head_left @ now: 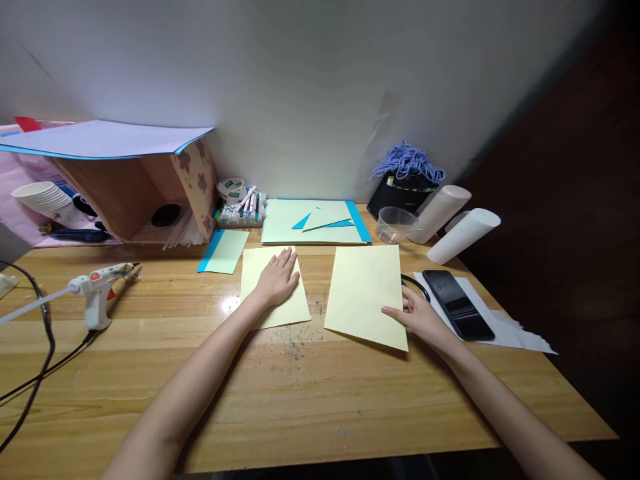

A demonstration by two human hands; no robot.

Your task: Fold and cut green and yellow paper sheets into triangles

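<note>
My left hand (278, 279) lies flat with spread fingers on a pale yellow sheet (285, 313) on the wooden table (300, 400). Between the thumb and fingers of my right hand (414, 312) is the right edge of a second, larger pale yellow sheet (367, 290); its lower right corner is raised off the table. A black loop (419, 285), partly hidden by this sheet, shows just above my right hand. Further back are a small blue-edged card (226, 252) and a stack of sheets (285, 217) with cut triangular pieces (325, 218) on top.
At the left are a glue gun (100, 293) with black cables and an open box (130, 193). Markers (245, 210), a clear plastic cup (396, 225), a black holder with blue yarn (407, 163) and white rolls (463, 237) stand behind. A phone (457, 305) lies right.
</note>
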